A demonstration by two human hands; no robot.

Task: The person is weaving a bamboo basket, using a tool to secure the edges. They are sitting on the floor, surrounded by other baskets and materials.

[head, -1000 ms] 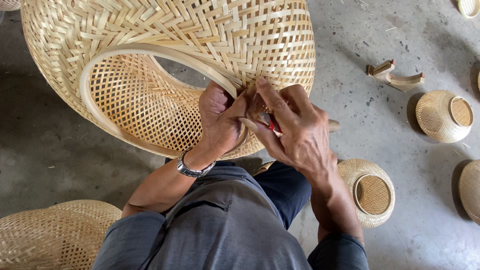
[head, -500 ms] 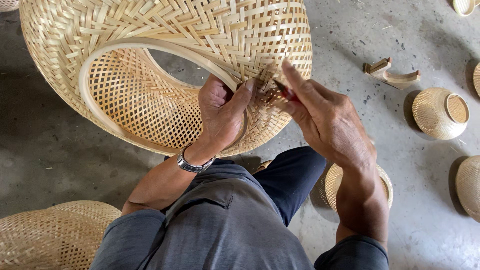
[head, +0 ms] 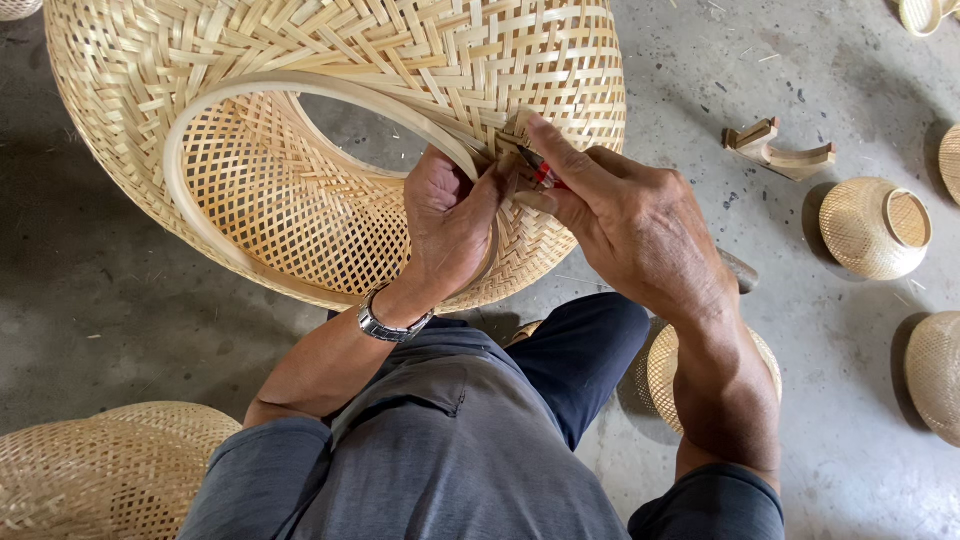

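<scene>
At the bottom of the frame, the grey shirt [head: 440, 460] and dark blue trouser leg [head: 580, 360] of the seated person are seen, with a flat woven bamboo piece [head: 90, 470] lying at the lower left on the grey concrete floor [head: 90, 310]. Partly hidden behind the right forearm, a small round woven basket with a ringed mouth [head: 662, 372] is seen; nothing can be made out inside it. In the centre, the left hand [head: 445, 225], with a metal watch [head: 390, 322] at the wrist, is closed around the pale bent bamboo rim hoop [head: 215, 105] of the large open-weave bamboo basket [head: 330, 120], which fills the upper left and middle of the frame and is tilted with its mouth toward the viewer; its interior is empty. The right hand [head: 635, 225] is pinched on a small red-handled tool [head: 545, 177], the tip of which is pressed at the point where the hoop meets the weave; the kind of tool cannot be told. The step in hand is judged to be the fixing or trimming of the rim at this joint; a firm hold on the hoop and a careful stroke close to the left thumb would be called for next. Farther off, at the right, a small bowl-shaped woven basket [head: 875, 228], seemingly empty, another at the right edge [head: 935, 375] and a curved wooden block [head: 780, 155] are seen.
</scene>
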